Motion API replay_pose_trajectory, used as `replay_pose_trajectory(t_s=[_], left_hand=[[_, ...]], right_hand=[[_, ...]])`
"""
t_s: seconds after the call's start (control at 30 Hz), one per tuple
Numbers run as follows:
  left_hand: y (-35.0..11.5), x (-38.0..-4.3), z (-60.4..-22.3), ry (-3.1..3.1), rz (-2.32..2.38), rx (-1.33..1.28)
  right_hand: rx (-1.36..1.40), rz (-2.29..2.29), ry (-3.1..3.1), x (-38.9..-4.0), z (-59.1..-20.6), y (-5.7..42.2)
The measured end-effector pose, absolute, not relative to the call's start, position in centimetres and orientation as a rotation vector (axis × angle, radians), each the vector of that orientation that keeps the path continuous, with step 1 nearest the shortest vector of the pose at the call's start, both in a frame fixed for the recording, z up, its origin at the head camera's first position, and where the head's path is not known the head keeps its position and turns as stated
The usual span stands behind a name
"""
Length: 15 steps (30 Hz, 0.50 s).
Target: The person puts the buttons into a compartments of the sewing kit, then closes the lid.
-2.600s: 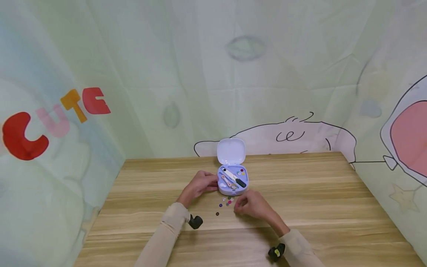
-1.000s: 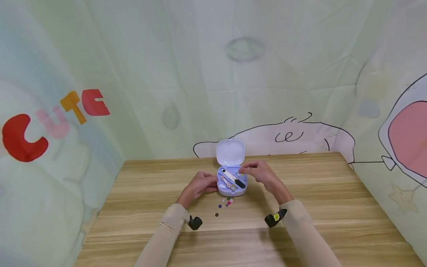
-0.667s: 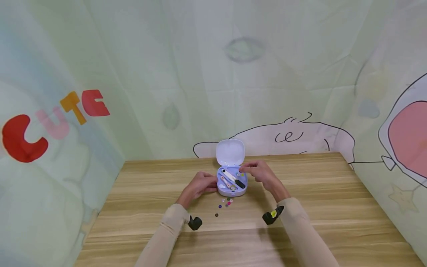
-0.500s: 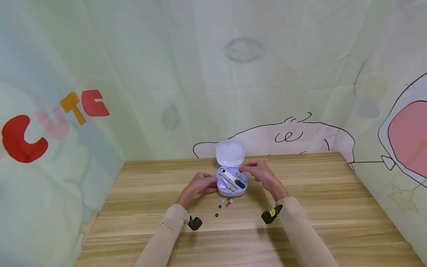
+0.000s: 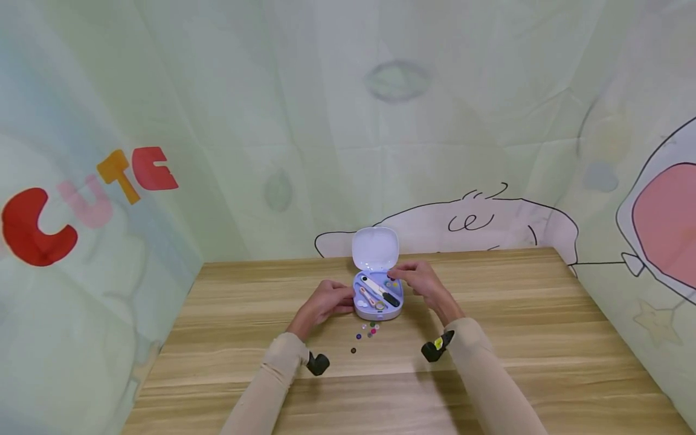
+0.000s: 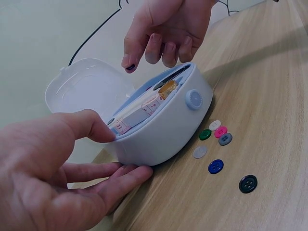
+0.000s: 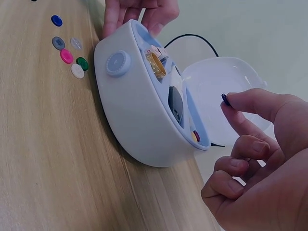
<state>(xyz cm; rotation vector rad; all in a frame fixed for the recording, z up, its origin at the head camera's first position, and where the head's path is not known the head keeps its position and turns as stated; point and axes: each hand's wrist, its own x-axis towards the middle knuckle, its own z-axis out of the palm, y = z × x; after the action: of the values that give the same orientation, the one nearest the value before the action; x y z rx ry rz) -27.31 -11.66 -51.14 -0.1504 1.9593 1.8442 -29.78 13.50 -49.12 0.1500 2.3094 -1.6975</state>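
Observation:
A pale lilac sewing box point(image 5: 375, 316) stands on the wooden table with its lid point(image 5: 375, 248) tipped back. My left hand point(image 5: 326, 300) holds the box's left side, thumb at the rim and fingers low against the wall. Above the back right compartment, my right hand point(image 7: 274, 139) pinches a dark blue button point(image 7: 225, 99) between thumb and forefinger; its other fingers are curled. Inside the box lie a white tool with a black end point(image 5: 380, 292), a gold thimble point(image 6: 168, 90), a folded measuring tape point(image 6: 144, 113) and a few small buttons point(image 7: 195, 136).
Several loose buttons lie on the table in front of the box, among them a pink button point(image 6: 220, 132), a blue button point(image 6: 215, 166) and a black button point(image 6: 248, 184). Behind the table point(image 5: 244, 386) hangs a printed curtain point(image 5: 304, 121).
From beside the loose buttons, my right hand has moved up and back to the box's back right compartment. Lately only its wrist shifts slightly left. My left hand stays on the box.

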Motion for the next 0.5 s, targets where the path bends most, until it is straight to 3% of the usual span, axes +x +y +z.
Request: replay_pose_trajectory(t_s=[0.5], left_hand=[[-11.57, -27.23, -51.19, 1.952, 1.856, -0.150]], right_hand=[[0.206, -1.666, 2.304, -29.92, -49.21, 12.88]])
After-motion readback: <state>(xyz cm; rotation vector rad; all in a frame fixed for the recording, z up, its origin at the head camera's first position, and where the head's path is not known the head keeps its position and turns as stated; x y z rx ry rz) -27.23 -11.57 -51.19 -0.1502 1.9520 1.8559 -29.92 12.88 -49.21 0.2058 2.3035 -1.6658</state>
